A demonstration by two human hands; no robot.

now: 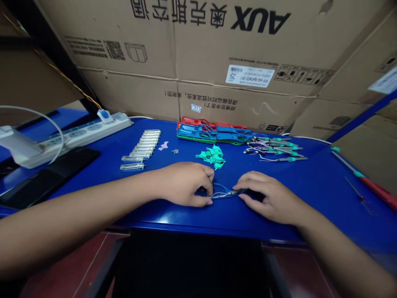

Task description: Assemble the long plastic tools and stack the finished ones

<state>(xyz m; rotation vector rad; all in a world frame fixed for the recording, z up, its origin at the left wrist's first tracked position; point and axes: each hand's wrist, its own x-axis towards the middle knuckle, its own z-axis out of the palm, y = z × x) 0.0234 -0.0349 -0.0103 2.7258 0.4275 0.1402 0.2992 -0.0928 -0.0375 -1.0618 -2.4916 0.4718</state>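
Note:
Near the front edge of the blue table, my left hand [190,184] pinches the left end of a thin wired piece [223,193] with blue and white wires. At its right end, the fingers of my right hand [266,196] close around the piece, partly hiding it. The wires bow out in a loop between the two hands. Just behind the hands lies a pile of green plastic clips [213,156]. Several slim grey rods with wires and green parts [279,149] lie behind my right hand.
Stacked red and blue plastic shells [211,131] lie by the cardboard [198,87]. Clear tubes [143,147], pink bits [163,145] and small pins [175,151] are at the left. Further left are a power strip [83,131] and black phone [51,176]. A red tool [376,189] lies right.

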